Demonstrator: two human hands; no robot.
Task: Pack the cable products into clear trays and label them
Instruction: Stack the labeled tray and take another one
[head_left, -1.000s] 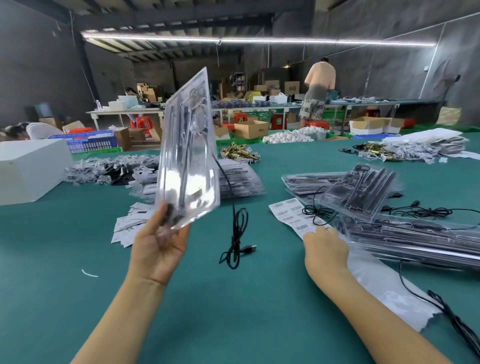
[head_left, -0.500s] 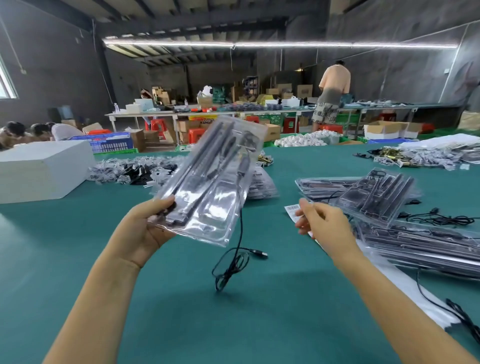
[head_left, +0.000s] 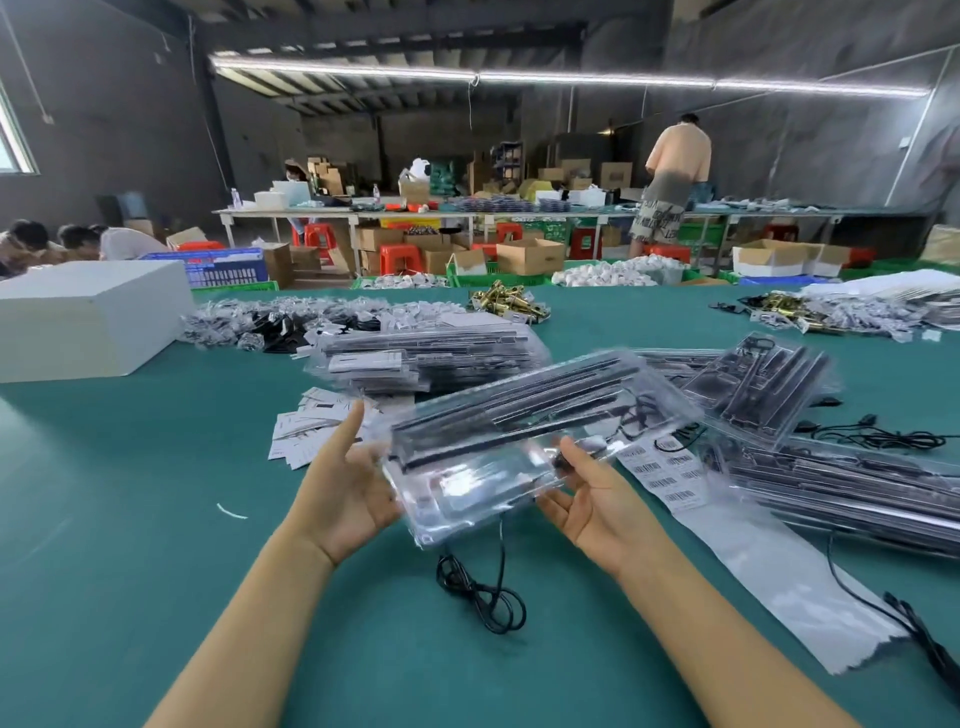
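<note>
Both hands grip one clear tray (head_left: 519, 441) above the table's near edge: left hand (head_left: 348, 493), right hand (head_left: 592, 499). It looks light, bendy and slippery (hold its edges).

A clear plastic blister tray (head_left: 519, 441) sits above the green table (head_left: 130, 519), between the left hand (head_left: 345, 496) and the right hand (head_left: 597, 506). A coiled black cable (head_left: 483, 590) lies on the table below it. A strip of white barcode labels (head_left: 667, 473) lies to the right, beside a stack of filled clear trays (head_left: 852, 488). Another stack of trays (head_left: 426, 353) lies behind, with a large white box (head_left: 88, 317) at far left.
</note>
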